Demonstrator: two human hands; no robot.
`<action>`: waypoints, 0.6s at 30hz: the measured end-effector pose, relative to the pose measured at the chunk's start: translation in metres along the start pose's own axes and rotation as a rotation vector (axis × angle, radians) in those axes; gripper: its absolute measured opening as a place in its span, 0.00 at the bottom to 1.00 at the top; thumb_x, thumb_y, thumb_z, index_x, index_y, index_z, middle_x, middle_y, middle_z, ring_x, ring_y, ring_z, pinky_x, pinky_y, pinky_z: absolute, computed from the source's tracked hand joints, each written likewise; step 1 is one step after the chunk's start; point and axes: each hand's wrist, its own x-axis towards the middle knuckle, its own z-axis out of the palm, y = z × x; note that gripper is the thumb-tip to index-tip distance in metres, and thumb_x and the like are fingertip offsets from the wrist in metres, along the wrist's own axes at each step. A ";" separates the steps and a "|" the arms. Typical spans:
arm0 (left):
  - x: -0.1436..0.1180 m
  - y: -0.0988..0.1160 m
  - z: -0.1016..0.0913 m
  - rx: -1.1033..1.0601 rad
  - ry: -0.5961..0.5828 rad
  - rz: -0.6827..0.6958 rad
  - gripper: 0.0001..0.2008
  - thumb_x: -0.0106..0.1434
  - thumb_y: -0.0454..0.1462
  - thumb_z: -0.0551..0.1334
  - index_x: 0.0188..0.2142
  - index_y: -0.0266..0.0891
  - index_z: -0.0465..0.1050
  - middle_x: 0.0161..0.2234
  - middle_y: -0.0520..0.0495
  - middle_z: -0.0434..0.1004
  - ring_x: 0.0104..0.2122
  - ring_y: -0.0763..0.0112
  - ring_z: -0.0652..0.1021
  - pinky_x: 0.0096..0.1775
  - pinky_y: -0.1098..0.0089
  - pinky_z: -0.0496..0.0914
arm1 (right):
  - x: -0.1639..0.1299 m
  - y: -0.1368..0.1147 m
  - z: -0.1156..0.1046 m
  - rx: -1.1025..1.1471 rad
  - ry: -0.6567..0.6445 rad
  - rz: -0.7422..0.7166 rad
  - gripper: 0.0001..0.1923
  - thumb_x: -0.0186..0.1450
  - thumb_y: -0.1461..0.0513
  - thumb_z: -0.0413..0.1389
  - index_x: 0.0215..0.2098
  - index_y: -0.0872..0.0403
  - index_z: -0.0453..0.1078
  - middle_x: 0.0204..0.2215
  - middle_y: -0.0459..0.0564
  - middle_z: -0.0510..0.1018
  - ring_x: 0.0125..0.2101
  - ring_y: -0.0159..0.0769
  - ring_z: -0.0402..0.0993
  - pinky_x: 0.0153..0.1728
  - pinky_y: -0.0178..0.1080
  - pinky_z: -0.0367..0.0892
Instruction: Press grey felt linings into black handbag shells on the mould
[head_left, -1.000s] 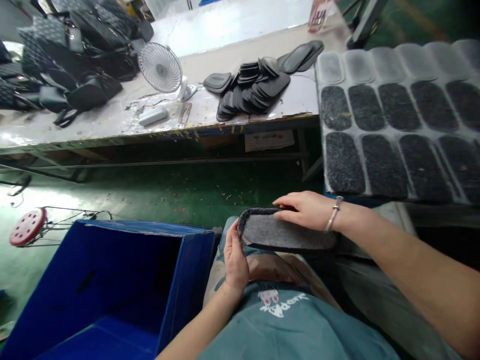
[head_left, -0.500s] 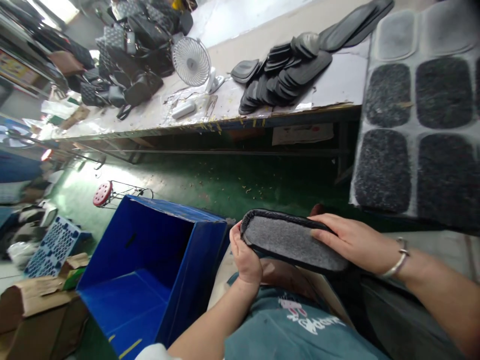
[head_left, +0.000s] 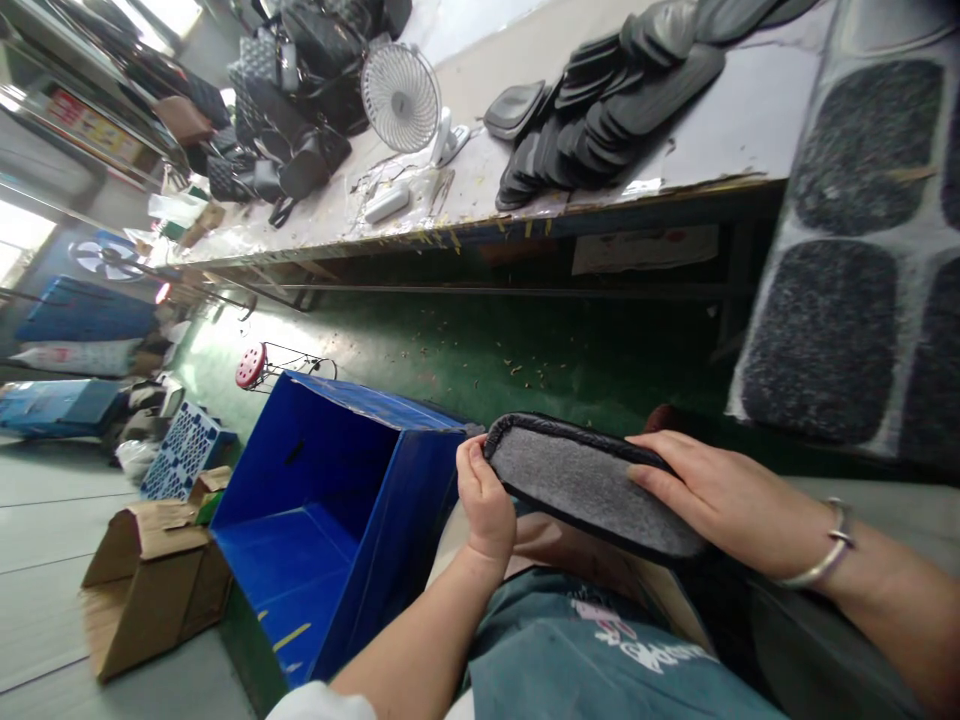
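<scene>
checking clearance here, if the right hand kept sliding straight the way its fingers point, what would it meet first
The right hand lies flat on the grey felt pad, fingers pointing toward the left hand, which grips the pad's far end. It would likely meet that hand first; beyond it stands the blue bin.

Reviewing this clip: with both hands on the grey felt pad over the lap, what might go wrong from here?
1. The left hand pinches only the end of the felt-lined pad and the right hand rests flat on it, so it may slip off the lap.
2. The open blue bin stands right beside the knee; a dropped pad might fall inside or onto the green floor.
</scene>
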 end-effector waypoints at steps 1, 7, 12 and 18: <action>0.001 0.000 -0.001 0.014 -0.004 0.010 0.12 0.68 0.40 0.47 0.37 0.41 0.66 0.35 0.47 0.70 0.38 0.67 0.71 0.44 0.67 0.64 | 0.000 0.000 0.001 -0.003 0.002 -0.001 0.28 0.67 0.47 0.38 0.51 0.55 0.68 0.48 0.57 0.76 0.47 0.48 0.73 0.49 0.49 0.68; 0.006 0.006 -0.004 0.043 -0.057 0.035 0.07 0.66 0.40 0.52 0.35 0.42 0.66 0.34 0.47 0.70 0.37 0.65 0.71 0.44 0.65 0.64 | 0.000 0.002 0.002 -0.003 0.028 -0.016 0.27 0.67 0.48 0.40 0.50 0.56 0.69 0.48 0.57 0.76 0.47 0.48 0.74 0.48 0.49 0.69; 0.011 0.007 -0.012 -0.025 -0.143 0.014 0.08 0.65 0.42 0.55 0.37 0.42 0.69 0.36 0.47 0.71 0.40 0.65 0.71 0.48 0.65 0.63 | 0.000 0.002 0.001 -0.001 0.006 0.013 0.27 0.67 0.48 0.40 0.51 0.55 0.68 0.48 0.56 0.76 0.46 0.47 0.74 0.49 0.50 0.69; -0.004 -0.011 -0.031 -0.411 -0.374 -0.225 0.19 0.66 0.47 0.53 0.54 0.47 0.67 0.54 0.46 0.70 0.53 0.65 0.70 0.51 0.64 0.67 | -0.002 0.000 0.004 0.008 0.025 0.037 0.27 0.66 0.47 0.41 0.52 0.53 0.68 0.50 0.54 0.75 0.48 0.47 0.73 0.49 0.49 0.69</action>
